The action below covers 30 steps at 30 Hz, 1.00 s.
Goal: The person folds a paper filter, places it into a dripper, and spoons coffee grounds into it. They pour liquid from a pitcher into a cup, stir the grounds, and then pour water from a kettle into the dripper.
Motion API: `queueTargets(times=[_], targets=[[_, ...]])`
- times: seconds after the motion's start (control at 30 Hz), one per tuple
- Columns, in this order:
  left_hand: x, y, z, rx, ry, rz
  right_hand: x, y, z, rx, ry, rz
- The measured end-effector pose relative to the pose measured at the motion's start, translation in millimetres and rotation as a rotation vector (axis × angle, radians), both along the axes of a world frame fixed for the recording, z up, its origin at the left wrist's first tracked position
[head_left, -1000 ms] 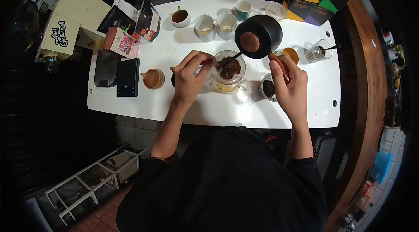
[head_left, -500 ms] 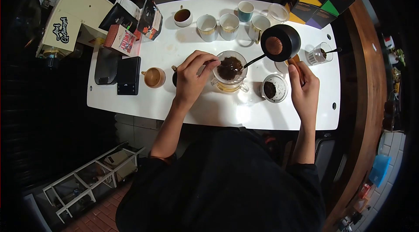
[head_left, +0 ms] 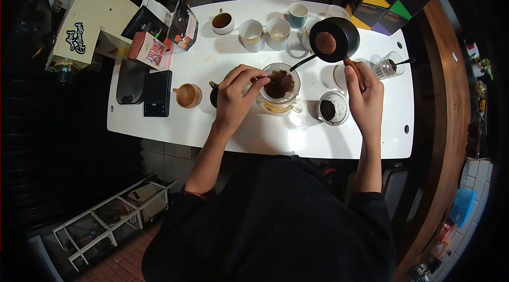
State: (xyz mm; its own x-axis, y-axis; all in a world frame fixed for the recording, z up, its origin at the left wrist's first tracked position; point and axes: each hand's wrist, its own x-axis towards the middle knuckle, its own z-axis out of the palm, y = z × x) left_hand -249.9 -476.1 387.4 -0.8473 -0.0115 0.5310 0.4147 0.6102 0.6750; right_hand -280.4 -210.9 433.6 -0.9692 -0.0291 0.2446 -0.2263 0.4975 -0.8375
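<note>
My right hand (head_left: pixel 366 88) is wrapped round the wooden handle of a black gooseneck kettle (head_left: pixel 347 35). The kettle's spout tip points over the upper right rim of a clear dripper (head_left: pixel 292 72), which holds dark wet coffee grounds (head_left: pixel 279 85). Beneath the dripper is a glass server (head_left: pixel 274 107) with handles. At the dripper's left rim, my left hand (head_left: pixel 238 91) pinches something small and thin that I cannot make out. A clear cup with dark grounds (head_left: pixel 333 108) stands to the right of the dripper.
Several mugs, one a white cup (head_left: pixel 251 35), stand along the far side of the white table (head_left: pixel 238 136). A brown mug (head_left: pixel 187 95), a black scale (head_left: pixel 157 94) and coffee bags (head_left: pixel 183 25) are at left. At right are a spoon glass (head_left: pixel 387 66) and colored boxes (head_left: pixel 389 3).
The kettle has moved slightly up and left, and its spout has lifted toward the dripper's upper edge. My left hand has shifted slightly, still at the left rim.
</note>
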Motion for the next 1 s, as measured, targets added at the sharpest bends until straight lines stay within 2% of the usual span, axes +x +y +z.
queueTargets(times=[1.0], targets=[[9,-9,-6,0.055,-0.086,0.075,-5,-23,6,0.041,0.149,0.04]])
